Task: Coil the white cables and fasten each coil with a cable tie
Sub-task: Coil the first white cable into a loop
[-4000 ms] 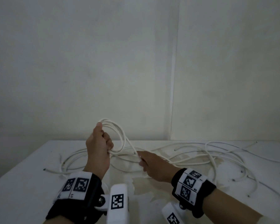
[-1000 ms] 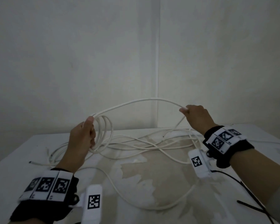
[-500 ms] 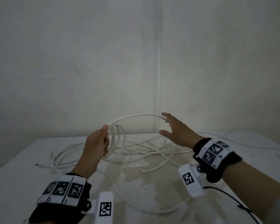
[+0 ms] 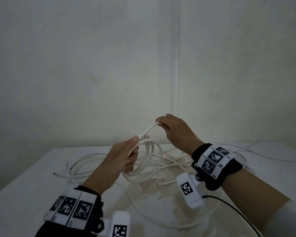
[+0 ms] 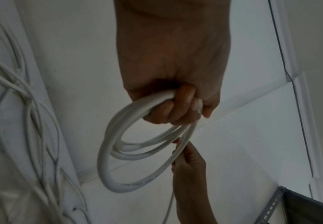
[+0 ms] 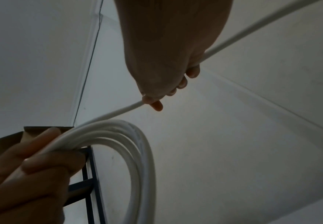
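My left hand (image 4: 126, 158) grips a coil of white cable (image 4: 149, 161) of several loops, held upright above the table; in the left wrist view the coil (image 5: 118, 151) hangs from my curled fingers (image 5: 177, 109). From the thumb a short run of the same cable (image 4: 148, 130) rises to my right hand (image 4: 171, 129), which pinches it just up and to the right. The right wrist view shows that cable (image 6: 122, 110) passing through the right fingers (image 6: 156, 104) and the coil (image 6: 137, 151) below. No cable tie can be made out.
More loose white cables (image 4: 85, 165) lie tangled across the white table (image 4: 24, 194), at the back left and behind my right wrist. A thin black lead (image 4: 236, 211) runs from the right wrist camera. Bare walls meet in a corner behind the table.
My right hand, open half a second ago, now pinches the cable and has come in close to the left hand. The free span between the hands is much shorter.
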A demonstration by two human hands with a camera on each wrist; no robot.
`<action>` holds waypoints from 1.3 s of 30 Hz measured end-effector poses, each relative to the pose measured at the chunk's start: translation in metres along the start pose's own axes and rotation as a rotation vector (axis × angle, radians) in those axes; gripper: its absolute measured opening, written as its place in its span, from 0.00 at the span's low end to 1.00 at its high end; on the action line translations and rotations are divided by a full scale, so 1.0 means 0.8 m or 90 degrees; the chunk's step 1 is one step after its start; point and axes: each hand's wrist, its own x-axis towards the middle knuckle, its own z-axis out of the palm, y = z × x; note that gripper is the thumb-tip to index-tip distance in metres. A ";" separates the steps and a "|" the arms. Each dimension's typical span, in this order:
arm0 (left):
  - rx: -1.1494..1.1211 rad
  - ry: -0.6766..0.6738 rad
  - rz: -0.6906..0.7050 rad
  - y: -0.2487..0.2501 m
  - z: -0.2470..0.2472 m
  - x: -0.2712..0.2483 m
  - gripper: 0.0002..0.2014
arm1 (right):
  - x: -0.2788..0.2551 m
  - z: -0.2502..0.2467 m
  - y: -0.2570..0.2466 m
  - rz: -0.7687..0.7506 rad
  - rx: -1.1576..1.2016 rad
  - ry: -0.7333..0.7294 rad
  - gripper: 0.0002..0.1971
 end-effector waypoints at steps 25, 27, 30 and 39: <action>-0.311 -0.099 -0.053 -0.012 -0.007 -0.003 0.22 | -0.034 -0.002 -0.038 0.200 0.402 -0.275 0.07; -0.311 -0.095 -0.058 -0.012 -0.008 -0.004 0.22 | -0.033 -0.004 -0.037 0.204 0.405 -0.279 0.10; -0.311 -0.089 -0.053 -0.013 -0.010 -0.004 0.21 | -0.031 -0.005 -0.037 0.212 0.415 -0.283 0.11; -0.268 -0.082 -0.059 -0.020 -0.001 -0.008 0.21 | -0.034 -0.006 -0.030 0.192 0.398 -0.248 0.09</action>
